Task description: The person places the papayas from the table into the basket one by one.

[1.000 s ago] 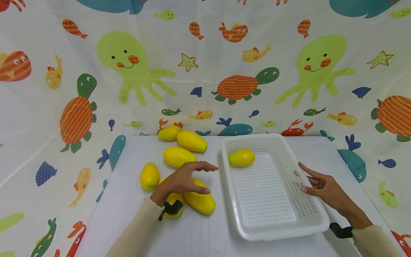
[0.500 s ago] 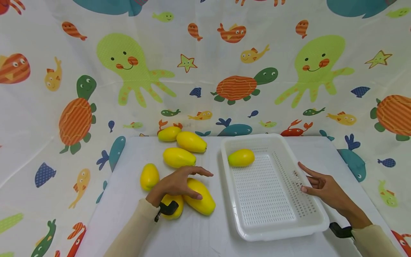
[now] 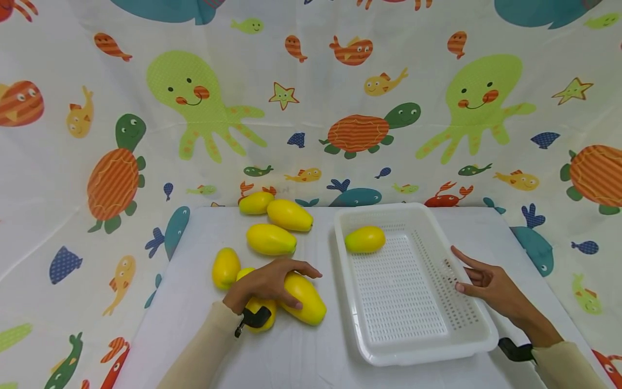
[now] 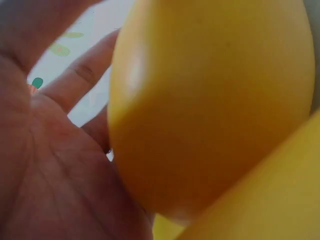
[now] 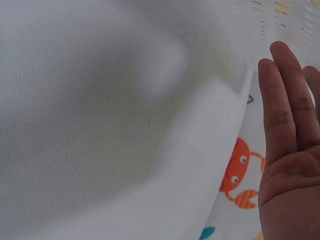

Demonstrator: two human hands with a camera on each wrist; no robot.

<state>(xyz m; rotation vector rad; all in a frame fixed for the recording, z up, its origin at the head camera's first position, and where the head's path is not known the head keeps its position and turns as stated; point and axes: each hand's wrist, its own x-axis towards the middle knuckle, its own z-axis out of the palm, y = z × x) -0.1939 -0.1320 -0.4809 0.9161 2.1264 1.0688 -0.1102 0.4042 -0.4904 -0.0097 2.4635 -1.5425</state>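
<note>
Bent over a plump yellow papaya (image 3: 310, 303), my left hand (image 3: 267, 281) has its thumb on the near side and its fingers reaching round the far side. In the left wrist view that papaya (image 4: 210, 100) fills most of the picture, with fingers (image 4: 82, 75) passing behind it. A second papaya (image 3: 262, 319) lies beneath the left wrist, partly covered. My right hand (image 3: 491, 289) holds the right rim of a white perforated basket (image 3: 362, 329), thumb over the edge. One papaya (image 3: 365, 239) lies inside the basket, at its back left.
Several more papayas lie loose at the left of the table, among them a back one (image 3: 256, 203), a middle one (image 3: 271, 239) and a leftmost one (image 3: 226, 268). A white cloth (image 3: 194, 302) covers the table. Behind hangs a sea-animal curtain (image 3: 301, 75).
My left hand has drawn back a little to the left and come down onto the papaya, its thumb now against it. The right hand and basket have stayed put.
</note>
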